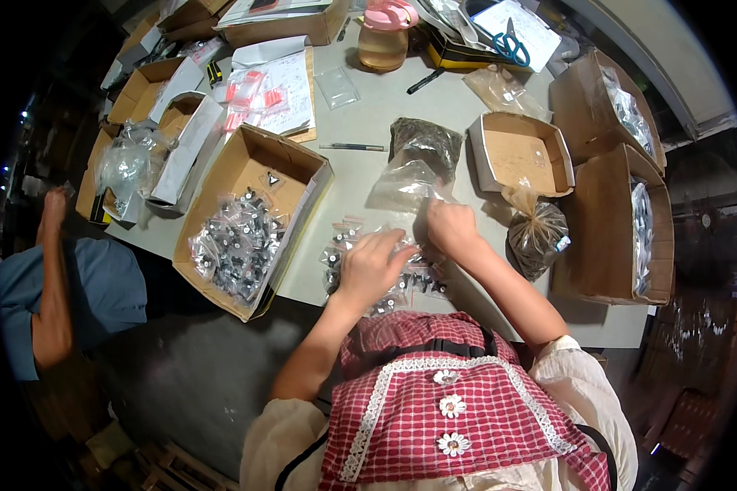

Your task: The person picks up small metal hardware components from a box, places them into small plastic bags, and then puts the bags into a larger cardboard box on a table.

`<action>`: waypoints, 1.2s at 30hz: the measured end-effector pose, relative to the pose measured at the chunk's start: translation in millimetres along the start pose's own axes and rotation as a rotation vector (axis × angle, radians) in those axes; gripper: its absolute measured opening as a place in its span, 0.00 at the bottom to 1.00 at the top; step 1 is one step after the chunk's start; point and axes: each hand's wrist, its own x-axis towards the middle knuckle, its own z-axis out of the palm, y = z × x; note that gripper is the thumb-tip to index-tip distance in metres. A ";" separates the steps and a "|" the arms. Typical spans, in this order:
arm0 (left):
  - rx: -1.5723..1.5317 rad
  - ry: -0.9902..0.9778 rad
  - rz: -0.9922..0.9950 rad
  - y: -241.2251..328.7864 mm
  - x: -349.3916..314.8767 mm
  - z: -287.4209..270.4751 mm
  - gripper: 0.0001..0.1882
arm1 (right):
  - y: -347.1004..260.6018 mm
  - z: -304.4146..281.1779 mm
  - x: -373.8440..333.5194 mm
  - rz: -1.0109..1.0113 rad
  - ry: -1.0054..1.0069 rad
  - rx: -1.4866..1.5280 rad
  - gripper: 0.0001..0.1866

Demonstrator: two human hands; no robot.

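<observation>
My left hand (372,263) lies palm down, fingers stretched out, over a pile of small clear zip bags (427,281) with dark and white parts inside. Just right of it my right hand (452,229) is closed, its fingers curled at the near edge of a larger clear plastic bag (413,182). What its fingers hold, if anything, is hidden. Dark small pieces (426,141) fill the far end of that larger bag. To the left stands an open cardboard box (305,178) with a heap of filled zip bags (241,245) in it.
At right are a small open box (485,164), a tied bag of dark parts (537,237) and tall cartons (598,221). Behind lie a pen (354,147), a marker (426,80), scissors (511,45) and a pink-lidded jug (383,41). A person in blue (90,278) is at left.
</observation>
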 end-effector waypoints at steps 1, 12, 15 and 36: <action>-0.014 0.009 0.003 -0.3 -0.1 0.6 0.15 | 1.7 3.0 2.4 -0.028 -0.008 0.001 0.20; -0.036 0.059 -0.055 0.0 -11.5 -0.3 0.19 | 17.8 -45.8 -36.5 0.104 0.056 0.435 0.21; -0.086 0.069 -0.049 3.6 -10.8 3.6 0.18 | 16.5 -38.9 -30.2 0.052 0.135 0.478 0.20; -0.180 0.026 0.206 27.7 0.8 10.6 0.21 | 16.3 -118.8 -69.7 0.064 -0.333 1.648 0.11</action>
